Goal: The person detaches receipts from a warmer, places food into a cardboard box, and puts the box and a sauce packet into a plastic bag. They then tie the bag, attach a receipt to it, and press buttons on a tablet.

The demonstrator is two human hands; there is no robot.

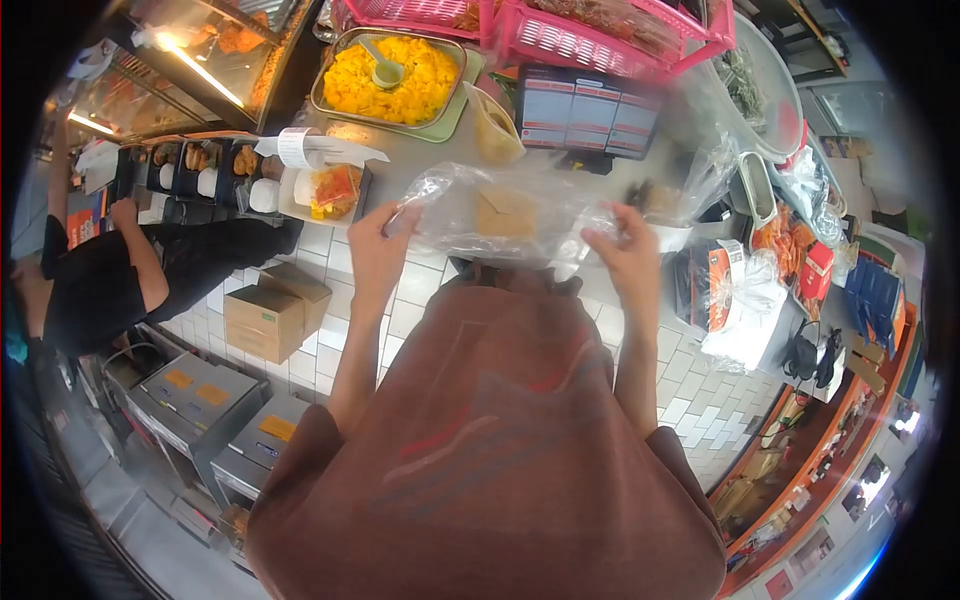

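Note:
Between my two hands a clear plastic bag (448, 205) is stretched out at the counter's front edge. My left hand (380, 238) pinches its left side, and my right hand (630, 248) grips the right side. A brown paper-like square (507, 213) shows in the middle of the bag, seen through the film. Left of the bag sits an open food container (330, 192) with red and yellow food. Just beyond it stands a tan pouch-like container (494, 128).
A tray of yellow food (400, 85) with a ladle, a tablet screen (588, 112) and pink baskets (600, 40) stand at the back. Bagged goods (735, 300) lie right. A person in black (100, 290) stands left, near a cardboard box (262, 322) on the floor.

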